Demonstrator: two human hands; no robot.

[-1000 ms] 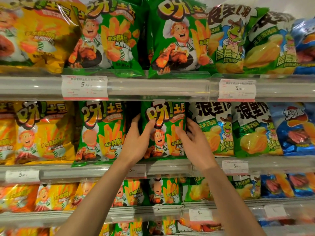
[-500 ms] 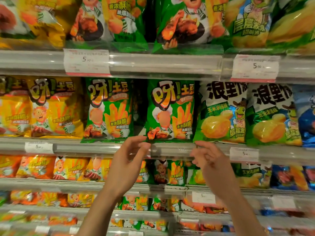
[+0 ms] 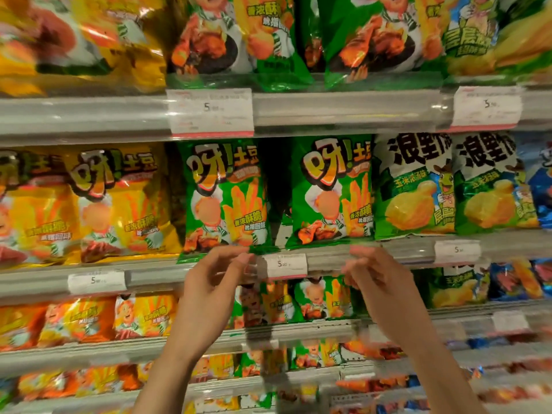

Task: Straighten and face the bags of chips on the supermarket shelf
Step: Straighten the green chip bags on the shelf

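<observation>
Two green chip bags stand upright and face forward on the middle shelf: the left green bag and the right green bag, with a dark gap between them. My left hand hovers in front of the shelf rail, just below the left bag's bottom edge, fingers loosely curled and holding nothing. My right hand hangs below the right bag, fingers relaxed, also empty. Neither hand touches a bag.
Yellow bags fill the shelf to the left; green-and-white corn chip bags and blue bags stand to the right. More bags line the shelves above and below. White price tags sit on the rails.
Both hands let go of the right green bag and dropped below the shelf rail. The view has moved closer and tilted down.
</observation>
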